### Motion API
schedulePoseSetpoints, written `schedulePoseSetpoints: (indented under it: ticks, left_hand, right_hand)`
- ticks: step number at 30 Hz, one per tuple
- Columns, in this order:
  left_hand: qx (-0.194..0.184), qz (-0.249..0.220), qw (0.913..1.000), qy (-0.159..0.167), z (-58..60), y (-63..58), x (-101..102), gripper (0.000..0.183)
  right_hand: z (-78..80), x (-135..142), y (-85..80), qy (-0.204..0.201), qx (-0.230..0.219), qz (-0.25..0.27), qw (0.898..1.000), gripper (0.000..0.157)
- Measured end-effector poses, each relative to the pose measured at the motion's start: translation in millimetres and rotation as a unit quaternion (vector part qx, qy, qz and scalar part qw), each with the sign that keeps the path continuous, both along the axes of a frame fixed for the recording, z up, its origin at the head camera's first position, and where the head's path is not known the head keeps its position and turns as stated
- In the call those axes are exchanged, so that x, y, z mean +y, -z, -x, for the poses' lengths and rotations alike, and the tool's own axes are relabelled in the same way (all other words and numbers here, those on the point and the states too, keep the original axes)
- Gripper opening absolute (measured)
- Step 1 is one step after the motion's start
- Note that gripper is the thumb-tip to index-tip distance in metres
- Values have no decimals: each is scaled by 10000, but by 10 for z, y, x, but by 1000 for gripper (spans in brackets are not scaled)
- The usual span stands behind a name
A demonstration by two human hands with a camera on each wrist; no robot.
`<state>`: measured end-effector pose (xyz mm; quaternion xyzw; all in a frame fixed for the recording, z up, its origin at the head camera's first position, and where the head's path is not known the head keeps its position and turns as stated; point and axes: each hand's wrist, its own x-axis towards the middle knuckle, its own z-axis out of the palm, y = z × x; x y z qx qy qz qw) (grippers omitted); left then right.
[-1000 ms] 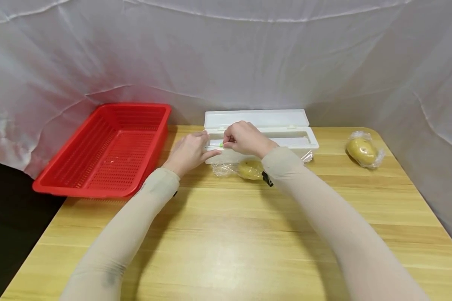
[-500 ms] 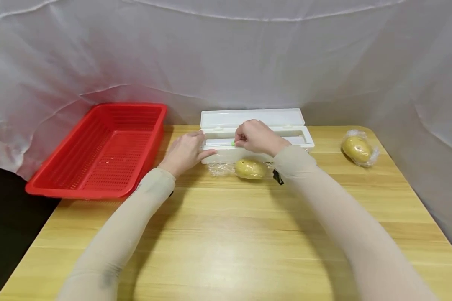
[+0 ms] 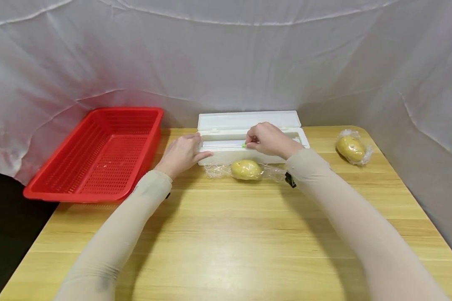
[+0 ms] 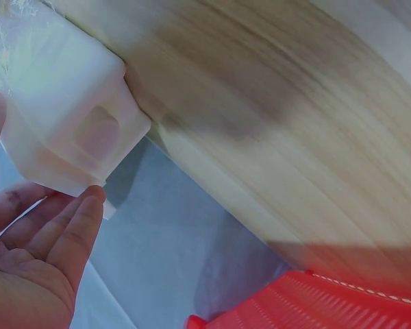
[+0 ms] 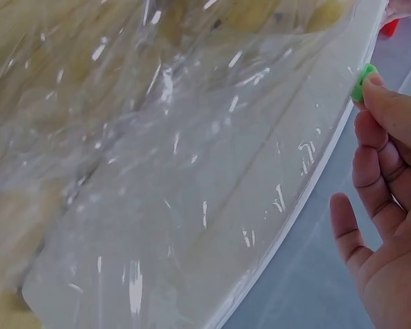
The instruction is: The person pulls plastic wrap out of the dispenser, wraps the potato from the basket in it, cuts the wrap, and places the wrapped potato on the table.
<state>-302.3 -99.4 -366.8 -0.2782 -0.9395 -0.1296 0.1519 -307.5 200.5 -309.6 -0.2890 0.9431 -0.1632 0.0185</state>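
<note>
A white plastic wrap dispenser [image 3: 229, 157] stands at the back of the table with its lid raised. My left hand [image 3: 181, 154] grips the dispenser's left end, thumb on the front and fingers at the far side; the left wrist view shows that white end [image 4: 68, 103] close up. Between thumb and forefinger, my right hand [image 3: 269, 140] pinches the small green slide cutter [image 5: 364, 82] on the dispenser's edge. Clear plastic wrap [image 5: 192, 151] hangs over the front. Just before the box lies a yellow potato [image 3: 246, 169] with wrap around it.
On the left stands a red slotted basket [image 3: 94, 163], reaching past the table's edge. Another wrapped potato [image 3: 351, 149] lies at the back right. A pale curtain [image 3: 226, 62] hangs behind the wooden table [image 3: 226, 234].
My right hand has slid the green cutter rightward along the dispenser, from near its left end to about the middle. The potato in front is now uncovered to view. My left hand keeps its hold.
</note>
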Motion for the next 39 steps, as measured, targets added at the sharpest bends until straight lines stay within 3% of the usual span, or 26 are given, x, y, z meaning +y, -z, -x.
schedulePoseSetpoints:
  ticks: [10, 15, 21, 33, 39]
  left_hand:
    - [46, 26, 10000, 52, 30, -8, 69, 51]
    - [52, 17, 10000, 53, 34, -21, 49, 50]
    - [41, 55, 10000, 43, 42, -42, -12, 50]
    - [-44, 20, 10000, 9, 22, -13, -31, 49]
    - [96, 28, 9999, 33, 5, -49, -1, 50]
  right_hand:
    - [-49, 221, -41, 84, 149, -163, 9997, 13]
    - [-59, 508, -43, 100, 373, -224, 9990, 14]
    - [-140, 861, -44, 503, 269, -198, 9982, 12]
    - [-184, 972, -70, 271, 301, -351, 9986, 11]
    - [-265, 1105, -125, 419, 367, -331, 9979, 11]
